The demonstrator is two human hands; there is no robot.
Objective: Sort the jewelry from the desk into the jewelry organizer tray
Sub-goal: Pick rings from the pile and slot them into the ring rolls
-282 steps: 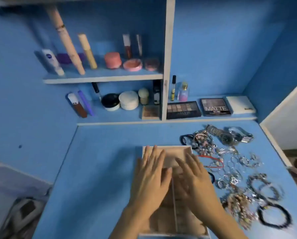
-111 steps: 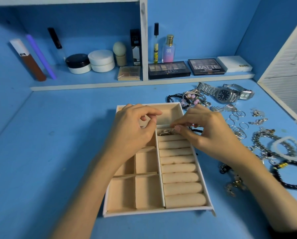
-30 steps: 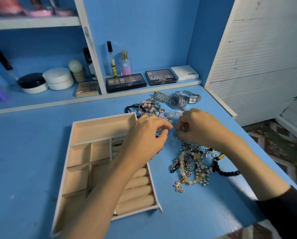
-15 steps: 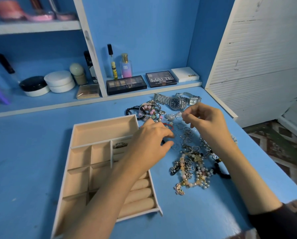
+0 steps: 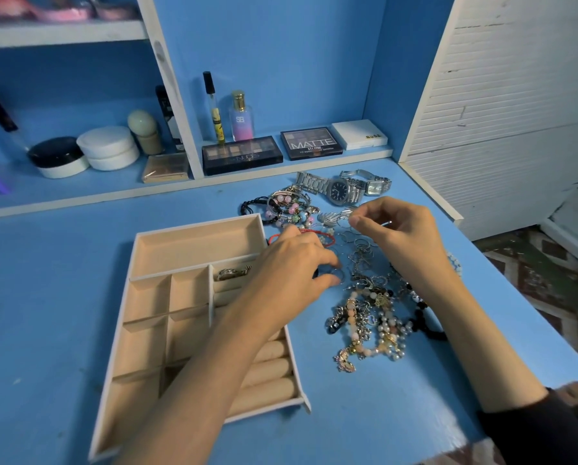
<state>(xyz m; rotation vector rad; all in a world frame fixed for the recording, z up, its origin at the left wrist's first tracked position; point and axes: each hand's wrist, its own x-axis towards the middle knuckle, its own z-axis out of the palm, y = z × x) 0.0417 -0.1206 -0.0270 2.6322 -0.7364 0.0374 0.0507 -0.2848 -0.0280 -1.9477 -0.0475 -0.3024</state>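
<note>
The beige jewelry organizer tray (image 5: 197,243) lies on the blue desk, with silver rings (image 5: 232,273) in its topmost ring slot. My left hand (image 5: 294,266) reaches across the tray's right edge and pinches a small silver ring (image 5: 336,273) between thumb and fingertips. My right hand (image 5: 398,229) hovers over the loose silver rings (image 5: 361,246), thumb and forefinger pinching a thin silver ring. A tangled pile of beaded bracelets and chains (image 5: 371,317) lies right of the tray. My left forearm hides part of the ring rolls.
Two silver watches (image 5: 341,189) and pastel beaded bracelets (image 5: 287,206) lie at the back of the desk. Makeup palettes (image 5: 242,154), bottles and jars stand on the low shelf behind. A white slatted panel (image 5: 515,129) bounds the right side, where the desk edge drops to the floor.
My right hand has lifted from the ring pile and moved back toward the watches, pinching a ring. My left hand stays by the tray's right edge, fingers closed on a ring.
</note>
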